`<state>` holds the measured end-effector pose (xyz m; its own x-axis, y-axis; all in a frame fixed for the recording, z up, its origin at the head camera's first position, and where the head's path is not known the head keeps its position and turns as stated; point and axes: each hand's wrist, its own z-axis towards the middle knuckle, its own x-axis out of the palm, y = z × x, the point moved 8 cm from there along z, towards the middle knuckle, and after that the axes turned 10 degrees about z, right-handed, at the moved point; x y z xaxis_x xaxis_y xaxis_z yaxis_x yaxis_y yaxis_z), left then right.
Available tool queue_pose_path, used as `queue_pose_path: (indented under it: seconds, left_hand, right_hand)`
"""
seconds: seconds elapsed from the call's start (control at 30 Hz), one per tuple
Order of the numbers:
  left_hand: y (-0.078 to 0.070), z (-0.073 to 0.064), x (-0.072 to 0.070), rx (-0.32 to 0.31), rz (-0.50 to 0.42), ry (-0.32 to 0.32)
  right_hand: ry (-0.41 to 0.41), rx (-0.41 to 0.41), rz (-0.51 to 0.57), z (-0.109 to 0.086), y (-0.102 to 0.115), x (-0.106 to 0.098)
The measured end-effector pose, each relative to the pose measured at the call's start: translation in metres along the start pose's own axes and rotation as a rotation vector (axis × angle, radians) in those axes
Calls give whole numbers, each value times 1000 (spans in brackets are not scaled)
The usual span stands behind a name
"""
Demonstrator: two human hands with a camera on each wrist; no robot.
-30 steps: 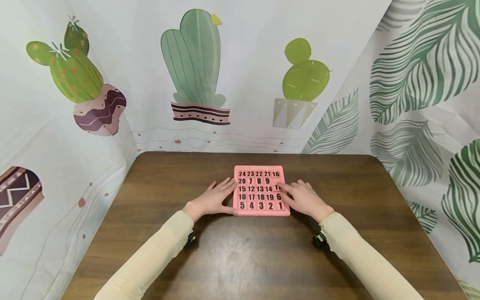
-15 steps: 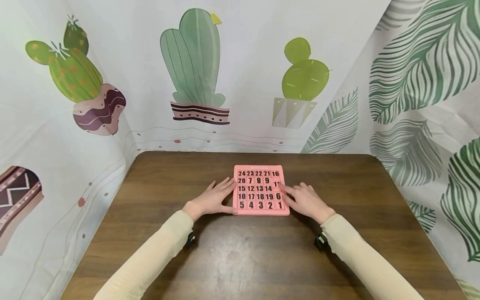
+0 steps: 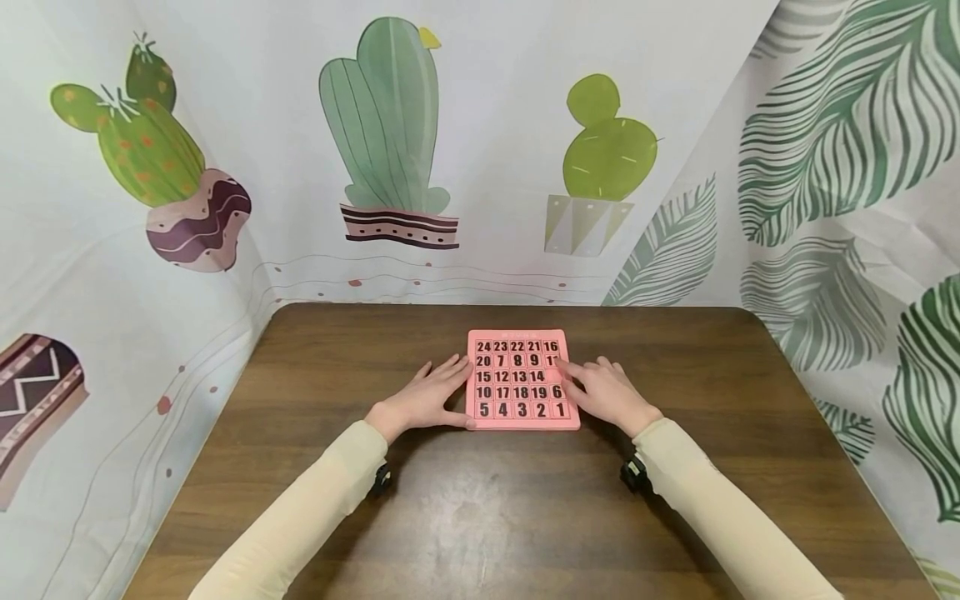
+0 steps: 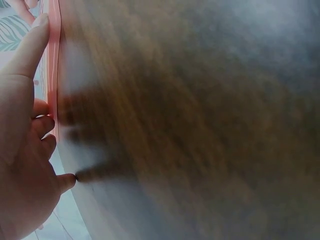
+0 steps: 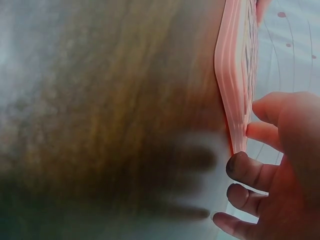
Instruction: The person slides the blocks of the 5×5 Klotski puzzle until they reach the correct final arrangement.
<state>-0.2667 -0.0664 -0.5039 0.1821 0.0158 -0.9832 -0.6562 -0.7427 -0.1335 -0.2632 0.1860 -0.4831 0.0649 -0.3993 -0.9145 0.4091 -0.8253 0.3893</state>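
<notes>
A pink number slide puzzle (image 3: 517, 424) lies flat on the table, its tiles showing bold black numerals. My left hand (image 3: 424, 400) rests along its left side, fingers extended to the edge and thumb at the near left corner. On the right, my right hand (image 3: 609, 395) reaches over the border with a fingertip on the 11 tile (image 3: 552, 362), partly covering it. That tile sits below 16 and beside 9. A gap shows under it, right of 14. The right wrist view has the thumb and index finger over the puzzle's edge (image 5: 234, 75), other fingers loosely bent outside it.
The brown wooden table (image 3: 465, 517) extends around the puzzle, with its far edge against a white cloth backdrop (image 3: 502, 150) printed with cacti and leaves. Dark wrist straps (image 3: 633, 473) sit at the cuffs of both pale sleeves.
The 11 tile has slid away from me, from the third row into the second, under my right fingertip. The gap is now in the third row. My left hand stays put.
</notes>
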Motion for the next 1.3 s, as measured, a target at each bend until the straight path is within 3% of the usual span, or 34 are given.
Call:
queue_pose_path:
  seconds: [0.27,0.63,0.93,1.3]
  left_hand:
    - [-2,-1,1,-1,-7,9]
    - [-1,0,2,7,3,17]
    - [2,2,2,0,4,23]
    - [1,2,0,-1,-20,12]
  right_hand:
    - [8,-15,11,-4,4,0]
    - [9,-132,-3,-37,26,-4]
    - [42,-115,-23,-54,27,-2]
    - [32,-95,-26,-49,24,-2]
